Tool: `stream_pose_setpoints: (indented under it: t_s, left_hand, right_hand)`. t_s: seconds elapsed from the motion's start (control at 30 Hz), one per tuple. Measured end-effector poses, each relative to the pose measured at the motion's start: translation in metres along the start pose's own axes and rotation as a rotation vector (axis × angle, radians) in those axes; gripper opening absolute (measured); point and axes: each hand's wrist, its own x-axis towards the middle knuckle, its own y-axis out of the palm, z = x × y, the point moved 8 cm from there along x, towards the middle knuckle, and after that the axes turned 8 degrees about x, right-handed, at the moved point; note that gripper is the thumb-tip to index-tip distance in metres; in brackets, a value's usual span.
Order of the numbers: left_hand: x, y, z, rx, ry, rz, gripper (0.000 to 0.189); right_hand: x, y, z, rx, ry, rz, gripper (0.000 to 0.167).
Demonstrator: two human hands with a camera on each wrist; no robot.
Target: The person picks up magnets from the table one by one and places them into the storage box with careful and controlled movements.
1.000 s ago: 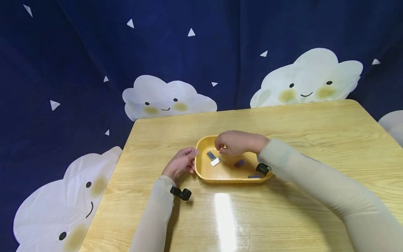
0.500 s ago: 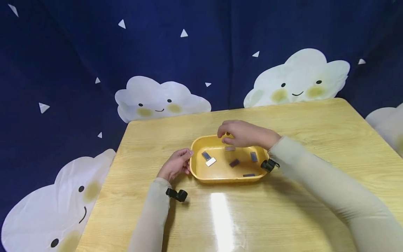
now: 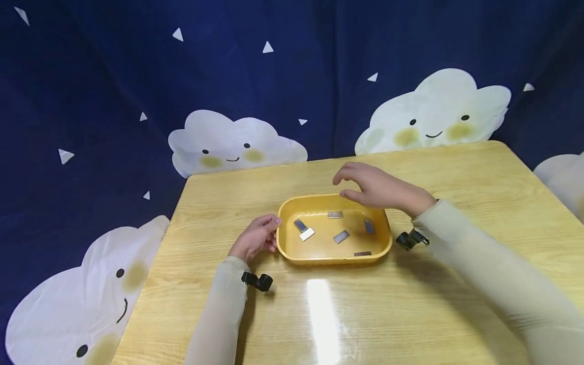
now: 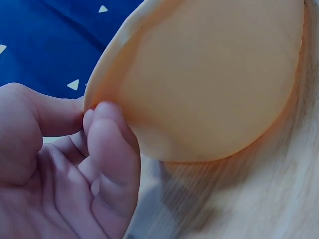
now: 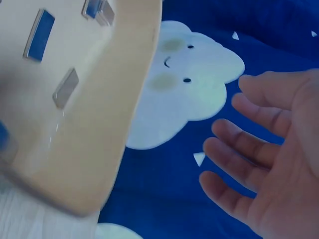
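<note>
A yellow plastic tray with rounded corners sits on the table. My left hand pinches its left rim; the left wrist view shows thumb and fingers on either side of the tray wall. Several small flat shiny rectangular bars lie scattered inside. A bright bar meets a darker bar at the left, another bar lies mid-floor, and one more is by the front wall. My right hand hovers over the tray's back right rim, fingers spread and holding nothing, as the right wrist view confirms.
The pale wooden table reaches back to a dark blue curtain printed with clouds and triangles. Black cameras are strapped to both wrists, the right camera beside the tray's right end.
My right hand has risen out of the tray toward the back right, and its fingers have spread. Bars it covered now show. The left hand keeps its grip on the rim.
</note>
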Motion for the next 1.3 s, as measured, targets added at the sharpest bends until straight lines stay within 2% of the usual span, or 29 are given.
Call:
stream_pose_setpoints:
  t_s: [0.2,0.33,0.43,0.6,0.73,0.83,1.03,1.2,1.3]
  left_hand:
    - [0.0,0.0,-0.001,0.009,0.004,-0.02,0.023]
    - [-0.002,-0.001,-0.002,0.026,0.0,-0.029,0.023]
    - [-0.001,0.0,-0.002,0.033,-0.003,-0.034,0.023]
    - [-0.001,0.001,-0.003,0.055,-0.004,-0.051,0.024]
    - [-0.004,-0.002,-0.001,0.082,-0.002,-0.086,0.026]
    - [-0.007,-0.004,0.0,0.09,0.003,-0.11,0.028]
    - [-0.012,-0.005,-0.002,0.111,0.008,-0.132,0.027]
    - [-0.012,-0.002,-0.007,0.12,0.037,-0.15,0.023]
    - [-0.013,-0.002,-0.012,0.115,0.077,-0.186,0.016]
  right_hand:
    - [-0.027,-0.024,-0.018,-0.013,0.027,-0.145,0.029]
    - [-0.048,-0.032,-0.029,-0.054,0.038,-0.199,0.037]
    - [-0.067,-0.036,-0.038,-0.089,0.071,-0.213,0.043]
    - [-0.098,-0.038,-0.051,-0.114,0.139,-0.193,0.049]
    - [-0.121,-0.034,-0.052,-0.132,0.114,-0.223,0.052]
    - [-0.135,-0.03,-0.05,-0.192,0.104,-0.247,0.053]
    - [-0.149,-0.018,-0.051,-0.39,0.166,-0.221,0.058]
    - [-0.152,-0.01,-0.05,-0.402,0.118,-0.225,0.062]
    - [-0.154,-0.007,-0.051,-0.383,0.112,-0.222,0.06]
